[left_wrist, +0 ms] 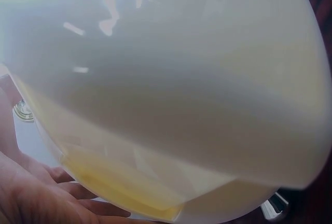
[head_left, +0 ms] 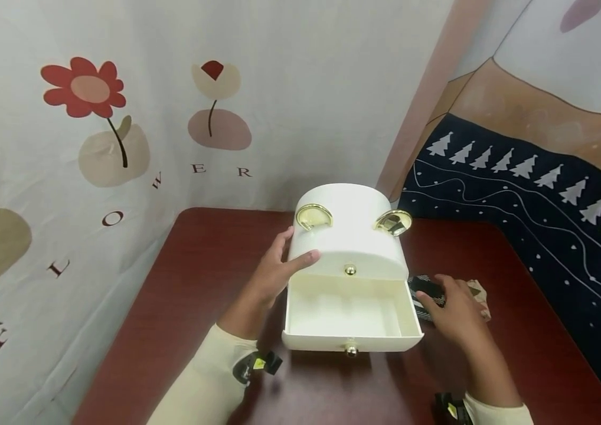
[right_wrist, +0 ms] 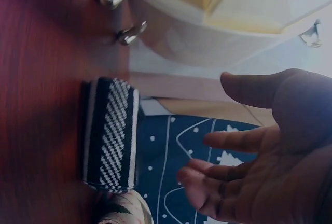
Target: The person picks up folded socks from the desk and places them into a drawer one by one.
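A white storage box with a rounded top and two gold-rimmed ear shapes stands on the table. Its bottom drawer is pulled out, with nothing inside. My left hand rests against the box's left side, fingers straight along it and thumb across the front edge. To the right of the drawer lies a rolled black-and-white knit item, partly hidden by my hand in the head view. Beside it is a beige patterned cloth roll. Over these two hovers my right hand, fingers spread and holding nothing.
The dark red table carries the box near its back edge. A white curtain with printed flowers and letters hangs behind. To the right hangs a navy cloth with white trees.
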`<state>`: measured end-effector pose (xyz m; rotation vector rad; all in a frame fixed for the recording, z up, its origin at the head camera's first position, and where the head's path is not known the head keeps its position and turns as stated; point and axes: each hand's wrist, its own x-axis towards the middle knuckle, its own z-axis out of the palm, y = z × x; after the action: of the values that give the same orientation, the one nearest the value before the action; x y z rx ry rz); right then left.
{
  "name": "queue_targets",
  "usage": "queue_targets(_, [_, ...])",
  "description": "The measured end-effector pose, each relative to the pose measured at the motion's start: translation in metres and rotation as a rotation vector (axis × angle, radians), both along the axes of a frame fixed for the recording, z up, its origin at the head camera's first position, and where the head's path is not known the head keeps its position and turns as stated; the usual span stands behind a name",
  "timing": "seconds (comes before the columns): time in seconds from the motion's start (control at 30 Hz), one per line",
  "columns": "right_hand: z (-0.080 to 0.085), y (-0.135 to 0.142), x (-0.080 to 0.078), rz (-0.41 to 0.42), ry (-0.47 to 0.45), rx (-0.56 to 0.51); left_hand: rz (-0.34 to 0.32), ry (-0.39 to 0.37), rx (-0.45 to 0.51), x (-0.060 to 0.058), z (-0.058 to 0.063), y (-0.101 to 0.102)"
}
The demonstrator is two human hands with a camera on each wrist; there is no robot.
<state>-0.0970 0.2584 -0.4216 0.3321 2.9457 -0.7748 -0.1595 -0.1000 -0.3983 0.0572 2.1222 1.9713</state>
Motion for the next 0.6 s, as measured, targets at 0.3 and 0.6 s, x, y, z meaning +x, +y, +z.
queue_targets(0.3, [-0.002, 0.019, -0.041, 0.202, -0.123, 0.048, -0.003, 0.004, -0.006, -0.003, 0.002, 0.0])
queue_targets(0.6, [-0.009, 0.023, -0.062, 0.34, -0.21, 0.026, -0.004, -0.002, -0.008, -0.002, 0.002, 0.0])
